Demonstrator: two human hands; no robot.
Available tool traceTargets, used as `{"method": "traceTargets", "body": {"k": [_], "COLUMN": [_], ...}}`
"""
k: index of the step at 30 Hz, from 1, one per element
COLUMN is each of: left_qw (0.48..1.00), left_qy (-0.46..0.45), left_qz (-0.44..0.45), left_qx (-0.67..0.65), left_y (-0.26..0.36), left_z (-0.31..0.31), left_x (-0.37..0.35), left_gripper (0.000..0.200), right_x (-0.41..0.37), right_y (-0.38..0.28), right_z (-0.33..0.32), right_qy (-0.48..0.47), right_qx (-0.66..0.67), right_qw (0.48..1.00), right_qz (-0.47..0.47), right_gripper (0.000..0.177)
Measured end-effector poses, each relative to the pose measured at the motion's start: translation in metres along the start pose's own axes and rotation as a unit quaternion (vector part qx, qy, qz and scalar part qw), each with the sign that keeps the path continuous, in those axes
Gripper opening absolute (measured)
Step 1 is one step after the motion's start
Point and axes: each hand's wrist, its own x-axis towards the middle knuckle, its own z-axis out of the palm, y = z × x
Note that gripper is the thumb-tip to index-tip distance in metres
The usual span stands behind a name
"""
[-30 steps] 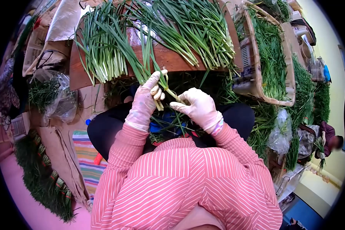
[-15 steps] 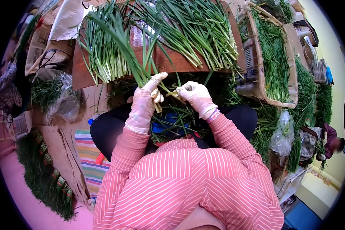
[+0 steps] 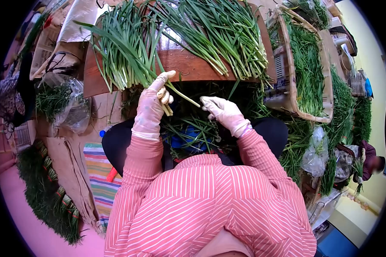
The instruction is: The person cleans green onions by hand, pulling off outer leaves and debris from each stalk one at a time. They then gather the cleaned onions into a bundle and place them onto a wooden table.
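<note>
My left hand [image 3: 158, 96], in a whitish glove, is closed round a small bunch of garlic chives [image 3: 139, 62]. Their green leaves point up and left over the board, and pale stem ends poke out below my fingers. One single chive stalk [image 3: 183, 94] slants away from that hand toward the right. Its pale end lies right by the fingertips of my right hand [image 3: 223, 112], which is also gloved. Those fingertips are pinched together; what is between them, if anything, is too small to make out.
A reddish-brown board [image 3: 176, 60] bears two piles of chives. To its right stands a crate [image 3: 292, 73] full of greens. Trimmings [image 3: 193, 137] lie in my lap. Tied bundles [image 3: 51, 184] rest on the floor at left. Another person [image 3: 369, 160] is at far right.
My left hand has moved slightly left and down, and the bunch's leaves have swung lower to the left. My right hand has moved slightly right and down; the single stalk now stretches out straight.
</note>
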Motion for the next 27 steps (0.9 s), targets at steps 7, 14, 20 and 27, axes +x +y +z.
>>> {"method": "traceTargets", "body": {"k": [7, 14, 20, 27], "left_qw": [0.990, 0.985, 0.960, 0.952], "left_qy": [-0.043, -0.090, -0.167, -0.242], "left_qz": [-0.090, -0.086, -0.112, -0.087], "left_qx": [-0.104, -0.123, -0.194, -0.167], "left_y": [-0.025, -0.041, -0.039, -0.029], "left_z": [0.003, -0.005, 0.000, 0.005], "left_x": [0.009, 0.018, 0.021, 0.015], "left_gripper": [0.041, 0.047, 0.053, 0.054], "right_x": [-0.003, 0.001, 0.008, 0.015], "right_y": [-0.042, -0.044, -0.034, -0.035], "right_z": [0.015, 0.016, 0.015, -0.012], "right_qy": [-0.091, -0.084, -0.153, -0.149], "right_qx": [0.002, -0.032, 0.187, 0.252], "right_qw": [0.996, 0.996, 0.969, 0.951], "right_qz": [-0.002, 0.000, 0.045, 0.102], "right_gripper": [0.022, 0.023, 0.025, 0.016]}}
